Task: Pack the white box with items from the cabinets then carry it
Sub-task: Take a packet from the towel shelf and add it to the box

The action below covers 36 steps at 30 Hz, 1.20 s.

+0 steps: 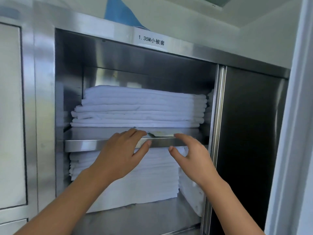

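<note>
A steel cabinet (pixel 44 102) stands open in front of me. Its upper shelf (pixel 88 145) carries a stack of folded white linen (pixel 138 107). A second stack of white linen (pixel 152 180) fills the space below it. My left hand (pixel 122 151) reaches up to the shelf's front edge, fingers extended over the lip, thumb below. Beside it my right hand (pixel 189 153) is raised with fingers spread and thumb apart, holding nothing. The white box is out of view.
The sliding steel door (pixel 250 141) is pushed to the right. A paper label (pixel 152 41) sits on the cabinet's top rail. A closed door panel (pixel 10 116) is at the left. Blue cloth (pixel 122 14) lies on top. A white wall (pixel 298 133) bounds the right.
</note>
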Available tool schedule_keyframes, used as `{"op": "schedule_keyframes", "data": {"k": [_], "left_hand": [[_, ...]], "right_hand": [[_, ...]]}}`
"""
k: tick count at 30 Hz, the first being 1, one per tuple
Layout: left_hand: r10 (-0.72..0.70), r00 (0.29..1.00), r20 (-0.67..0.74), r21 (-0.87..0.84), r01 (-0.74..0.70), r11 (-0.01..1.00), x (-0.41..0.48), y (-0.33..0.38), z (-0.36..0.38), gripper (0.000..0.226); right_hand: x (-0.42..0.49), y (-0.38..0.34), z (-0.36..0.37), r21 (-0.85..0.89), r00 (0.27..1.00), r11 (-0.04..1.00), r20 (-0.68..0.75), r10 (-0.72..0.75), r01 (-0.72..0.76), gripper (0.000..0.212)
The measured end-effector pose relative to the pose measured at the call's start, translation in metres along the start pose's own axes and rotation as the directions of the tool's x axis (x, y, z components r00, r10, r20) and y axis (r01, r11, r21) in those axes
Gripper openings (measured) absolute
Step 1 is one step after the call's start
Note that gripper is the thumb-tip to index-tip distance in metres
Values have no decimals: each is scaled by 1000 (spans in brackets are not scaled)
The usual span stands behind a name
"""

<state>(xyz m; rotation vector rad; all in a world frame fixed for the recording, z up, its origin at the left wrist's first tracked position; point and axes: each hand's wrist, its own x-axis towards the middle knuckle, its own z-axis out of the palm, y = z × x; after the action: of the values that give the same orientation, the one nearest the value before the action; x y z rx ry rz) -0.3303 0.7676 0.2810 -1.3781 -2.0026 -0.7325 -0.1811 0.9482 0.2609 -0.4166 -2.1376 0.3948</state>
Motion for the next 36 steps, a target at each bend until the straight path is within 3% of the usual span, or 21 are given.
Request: {"op": "schedule_keyframes", "data": {"k": [9,22,32,36], "left_hand": [[33,993,115,139,-48,989,19,-17,26,51],[42,996,76,170,-54,984,51,-37,42,61],[48,997,64,170,-58,984,49,-38,44,60],[34,997,65,186,-45,982,41,-42,38,55]], "right_hand": [[57,21,32,-57,997,996,52,-62,65,52],[106,63,78,-153,987,985,146,-61,83,63],[100,63,86,-211,991,972,109,-80,102,47],[93,53,85,-161,994,981,13,-110,111,32]]}}
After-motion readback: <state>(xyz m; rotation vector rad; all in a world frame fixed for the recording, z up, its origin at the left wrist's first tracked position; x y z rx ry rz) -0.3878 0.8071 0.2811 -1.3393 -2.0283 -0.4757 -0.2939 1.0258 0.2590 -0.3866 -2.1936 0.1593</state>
